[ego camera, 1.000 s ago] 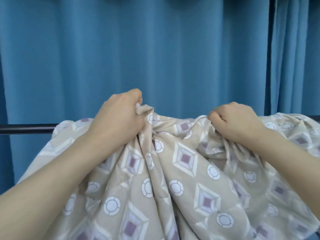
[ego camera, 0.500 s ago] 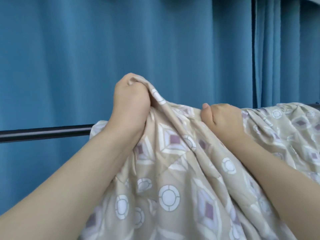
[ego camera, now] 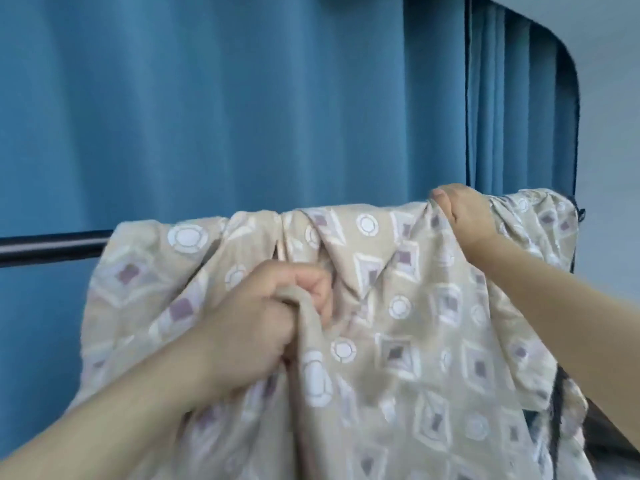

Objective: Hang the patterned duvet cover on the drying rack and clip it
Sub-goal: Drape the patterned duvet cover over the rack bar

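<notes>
**Duvet cover draped over the rack bar, both hands gripping it**

The patterned duvet cover, beige with white rings and purple-centred diamonds, lies bunched over the dark horizontal bar of the drying rack and hangs down the near side in loose folds. Its top edge covers the bar from about the middle of the view to the right end; the bare bar shows only at the left.

The left hand is low on the hanging cloth, its fingers curled tight round a gathered fold. The right hand is up at the bar, near the right end, fingers clamped on the top edge of the cover with the thumb showing at the left.

Behind the rack hangs a blue curtain. A pale wall shows at the far right.
</notes>
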A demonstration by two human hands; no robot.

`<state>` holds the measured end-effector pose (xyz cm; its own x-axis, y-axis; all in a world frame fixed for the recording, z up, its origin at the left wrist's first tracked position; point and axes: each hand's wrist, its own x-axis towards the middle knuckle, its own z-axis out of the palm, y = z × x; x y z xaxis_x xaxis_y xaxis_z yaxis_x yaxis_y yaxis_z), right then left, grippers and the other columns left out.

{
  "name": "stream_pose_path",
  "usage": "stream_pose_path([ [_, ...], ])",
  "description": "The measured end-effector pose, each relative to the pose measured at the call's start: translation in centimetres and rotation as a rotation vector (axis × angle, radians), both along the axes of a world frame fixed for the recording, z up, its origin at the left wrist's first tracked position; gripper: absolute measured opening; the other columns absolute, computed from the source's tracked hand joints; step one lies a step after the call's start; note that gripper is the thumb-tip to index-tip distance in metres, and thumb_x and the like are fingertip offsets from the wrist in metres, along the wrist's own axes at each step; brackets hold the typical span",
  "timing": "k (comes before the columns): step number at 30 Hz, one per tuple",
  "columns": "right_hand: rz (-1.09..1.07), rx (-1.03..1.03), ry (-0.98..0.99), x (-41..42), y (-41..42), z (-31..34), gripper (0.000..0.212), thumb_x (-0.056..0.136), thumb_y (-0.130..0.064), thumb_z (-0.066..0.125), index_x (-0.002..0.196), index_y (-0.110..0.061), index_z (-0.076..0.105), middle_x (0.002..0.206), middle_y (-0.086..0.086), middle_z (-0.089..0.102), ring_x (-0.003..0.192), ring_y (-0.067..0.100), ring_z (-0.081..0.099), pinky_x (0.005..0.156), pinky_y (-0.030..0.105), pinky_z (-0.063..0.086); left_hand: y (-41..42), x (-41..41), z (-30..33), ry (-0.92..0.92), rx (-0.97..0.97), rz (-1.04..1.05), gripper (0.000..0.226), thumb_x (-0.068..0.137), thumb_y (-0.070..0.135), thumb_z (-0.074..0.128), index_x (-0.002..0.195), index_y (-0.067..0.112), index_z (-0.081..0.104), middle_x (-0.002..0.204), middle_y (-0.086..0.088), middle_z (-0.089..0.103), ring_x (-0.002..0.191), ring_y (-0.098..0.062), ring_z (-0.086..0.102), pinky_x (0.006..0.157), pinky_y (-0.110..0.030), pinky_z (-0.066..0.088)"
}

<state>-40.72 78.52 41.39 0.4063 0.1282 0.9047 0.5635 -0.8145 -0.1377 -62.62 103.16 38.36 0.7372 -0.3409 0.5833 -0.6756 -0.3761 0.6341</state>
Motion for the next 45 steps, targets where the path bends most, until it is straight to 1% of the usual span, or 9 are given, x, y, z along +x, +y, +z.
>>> stream_pose_path([
  [7, 0.272, -0.143, 0.209, -6.3, 6.6, 1.8, 0.057, 0.094, -0.053, 0.022, 0.082, -0.012, 0.060, 0.082, 0.004, 0.063, 0.084, 0.023, 0.056, 0.079, 0.039, 0.044, 0.0, -0.2, -1.5, -0.242, 0.653, 0.164, 0.007, 0.058, 0.013, 0.040, 0.058, 0.014, 0.033, 0.053, 0.005, 0.038, 0.057, -0.011, 0.042, 0.058, -0.028, 0.031],
  [12, 0.278, -0.231, 0.292, -10.9, 11.7, 3.1, 0.061, 0.096, -0.061, 0.027, 0.057, -0.015, 0.024, 0.054, 0.004, 0.033, 0.050, 0.018, 0.033, 0.053, 0.033, 0.028, 1.0, 0.0, -3.0, -0.135, 1.080, 0.292, 0.033, 0.058, 0.037, 0.044, 0.089, 0.028, 0.050, 0.095, 0.014, 0.047, 0.103, -0.008, 0.042, 0.091, -0.026, 0.030],
  [16, 0.186, -0.211, 0.198, -12.0, 12.6, 2.3, 0.065, 0.090, -0.067, 0.015, 0.055, -0.012, 0.026, 0.051, 0.005, 0.037, 0.052, 0.021, 0.037, 0.054, 0.035, 0.030, 3.9, -3.4, 2.1, -0.287, 0.661, 0.505, 0.012, 0.065, 0.051, 0.043, 0.071, 0.041, 0.045, 0.084, 0.037, 0.048, 0.091, 0.032, 0.033, 0.079, 0.001, 0.027],
  [20, 0.094, -0.054, -0.019, -11.6, 13.0, 1.1, 0.064, 0.098, -0.053, 0.019, 0.050, -0.012, 0.028, 0.045, 0.003, 0.037, 0.049, 0.022, 0.036, 0.048, 0.031, 0.020, 7.5, -5.1, 8.3, -0.289, 0.716, 1.122, 0.045, 0.085, 0.067, 0.037, 0.091, 0.028, 0.058, 0.100, 0.007, 0.055, 0.100, -0.020, 0.047, 0.080, -0.034, 0.037],
  [25, 0.087, 0.017, -0.143, -10.2, 13.7, -0.1, 0.055, 0.091, -0.049, 0.010, 0.050, -0.016, 0.026, 0.044, -0.004, 0.031, 0.048, 0.026, 0.035, 0.046, 0.032, 0.012, 6.6, -2.2, 8.5, -0.113, 0.614, 1.050, 0.041, 0.100, 0.030, 0.045, 0.065, 0.009, 0.044, 0.064, -0.005, 0.047, 0.055, -0.018, 0.044, 0.048, -0.028, 0.027],
  [33, 0.076, 0.010, -0.209, -8.9, 13.1, -0.4, 0.056, 0.094, -0.045, 0.015, 0.054, -0.011, 0.037, 0.048, 0.001, 0.039, 0.047, 0.026, 0.037, 0.045, 0.026, 0.011, 14.9, -3.6, 12.6, -0.162, -0.526, 1.003, 0.033, 0.099, 0.038, 0.045, 0.077, 0.014, 0.050, 0.070, 0.002, 0.046, 0.053, -0.008, 0.043, 0.048, -0.013, 0.043],
  [39, 0.033, -0.053, -0.190, -8.4, 14.4, -0.4, 0.049, 0.093, -0.047, 0.014, 0.054, -0.019, 0.025, 0.048, -0.004, 0.034, 0.049, 0.025, 0.039, 0.046, 0.027, 0.010, 14.0, -6.6, 10.0, -0.730, 0.163, 1.284, 0.031, 0.100, 0.036, 0.030, 0.076, 0.020, 0.040, 0.058, 0.004, 0.037, 0.056, -0.022, 0.038, 0.056, -0.037, 0.037],
  [42, 0.039, -0.066, -0.164, -8.1, 14.3, -0.1, 0.051, 0.091, -0.050, 0.012, 0.053, -0.018, 0.025, 0.048, -0.003, 0.036, 0.051, 0.027, 0.040, 0.046, 0.029, 0.015, 10.3, -7.2, 5.1, -0.642, 0.802, 1.301, 0.041, 0.093, 0.059, 0.038, 0.102, 0.020, 0.047, 0.075, -0.001, 0.058, 0.075, -0.033, 0.056, 0.055, -0.033, 0.032],
  [45, 0.063, -0.076, -0.161, -8.4, 13.7, -0.1, 0.051, 0.091, -0.050, 0.012, 0.054, -0.018, 0.025, 0.047, -0.004, 0.036, 0.051, 0.026, 0.039, 0.046, 0.030, 0.017, 10.1, -6.6, 5.3, -0.543, 0.892, 1.351, 0.015, 0.090, 0.034, 0.052, 0.092, 0.021, 0.059, 0.079, 0.002, 0.060, 0.072, -0.029, 0.055, 0.048, -0.027, 0.021],
])
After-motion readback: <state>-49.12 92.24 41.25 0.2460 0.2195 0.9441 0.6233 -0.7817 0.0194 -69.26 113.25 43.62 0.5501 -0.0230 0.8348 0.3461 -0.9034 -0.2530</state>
